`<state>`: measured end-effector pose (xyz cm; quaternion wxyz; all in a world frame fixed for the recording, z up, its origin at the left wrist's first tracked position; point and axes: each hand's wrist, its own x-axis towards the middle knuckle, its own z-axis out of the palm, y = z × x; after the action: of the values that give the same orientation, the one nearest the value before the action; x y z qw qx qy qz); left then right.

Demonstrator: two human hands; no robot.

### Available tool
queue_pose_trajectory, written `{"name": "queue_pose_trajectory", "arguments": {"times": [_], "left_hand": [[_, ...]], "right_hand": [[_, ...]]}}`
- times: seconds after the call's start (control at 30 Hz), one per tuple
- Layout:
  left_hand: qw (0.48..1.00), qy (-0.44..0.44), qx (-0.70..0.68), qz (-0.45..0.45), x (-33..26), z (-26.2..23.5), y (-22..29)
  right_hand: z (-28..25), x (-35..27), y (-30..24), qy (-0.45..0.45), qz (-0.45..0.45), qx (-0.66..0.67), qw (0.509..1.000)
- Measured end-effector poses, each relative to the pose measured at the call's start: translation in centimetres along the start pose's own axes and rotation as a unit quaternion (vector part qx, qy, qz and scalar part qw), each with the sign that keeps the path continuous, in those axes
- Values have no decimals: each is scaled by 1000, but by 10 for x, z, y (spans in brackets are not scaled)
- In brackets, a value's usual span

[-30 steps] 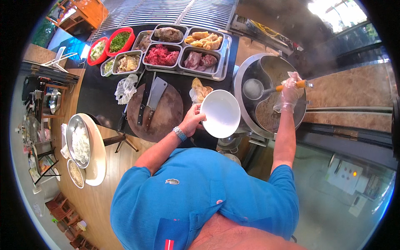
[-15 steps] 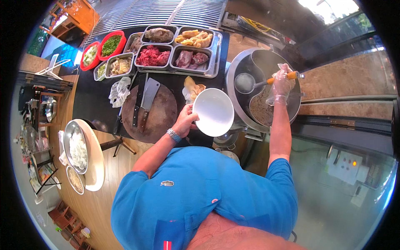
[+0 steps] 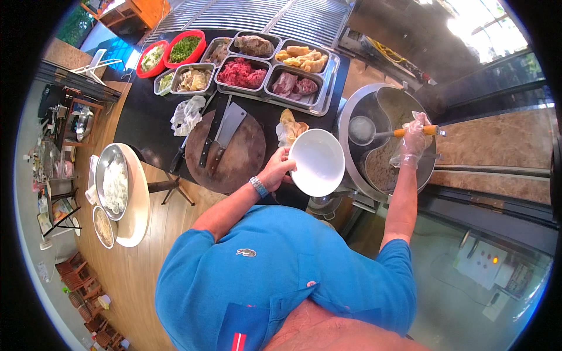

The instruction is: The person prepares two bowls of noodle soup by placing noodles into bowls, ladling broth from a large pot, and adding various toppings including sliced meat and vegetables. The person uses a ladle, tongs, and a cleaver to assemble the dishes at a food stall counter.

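Observation:
My left hand (image 3: 277,169) is closed on the rim of a white bowl (image 3: 318,163), which has nothing visible inside and is tilted beside the pot. In a clear plastic glove, my right hand (image 3: 413,139) grips the wooden handle of a ladle (image 3: 362,130). The ladle's round metal head hangs over the left compartment of a large steel pot (image 3: 352,169), where the liquid looks greyish. A curved divider splits the pot, and brownish broth lies in the other compartment. Near the bowl's far side lies a crumpled plastic glove (image 3: 290,128) with an orange-brown tint.
Left of the bowl, a cleaver (image 3: 232,124) and a knife lie on a round chopping board (image 3: 250,153). Farther back stand steel trays of meat (image 3: 242,74) and red baskets of greens (image 3: 185,50). A metal bowl of white noodles (image 3: 115,182) rests on a round stool at left.
The whole view has shifted, so the table and pot appear farther right. Both hands keep their holds on the bowl and ladle, with little change in their places relative to the pot.

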<state>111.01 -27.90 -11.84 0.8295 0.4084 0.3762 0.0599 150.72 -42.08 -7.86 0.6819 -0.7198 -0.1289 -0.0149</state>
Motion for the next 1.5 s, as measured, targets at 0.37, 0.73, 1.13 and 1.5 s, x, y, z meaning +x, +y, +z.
{"name": "queue_pose_trajectory", "arguments": {"times": [0.37, 0.73, 1.13, 1.5], "left_hand": [[999, -1, -14, 41, 35, -3, 4], [998, 16, -35, 52, 57, 2, 30], [996, 28, -55, 67, 111, 8, 38], [988, -84, -128, 14, 176, 40, 27]], "right_hand": [[8, 18, 10, 59, -16, 37, 997], [8, 16, -16, 25, 19, 37, 999], [-17, 40, -2, 91, 45, 54, 993], [-30, 16, -153, 133, -28, 272, 952]]}}
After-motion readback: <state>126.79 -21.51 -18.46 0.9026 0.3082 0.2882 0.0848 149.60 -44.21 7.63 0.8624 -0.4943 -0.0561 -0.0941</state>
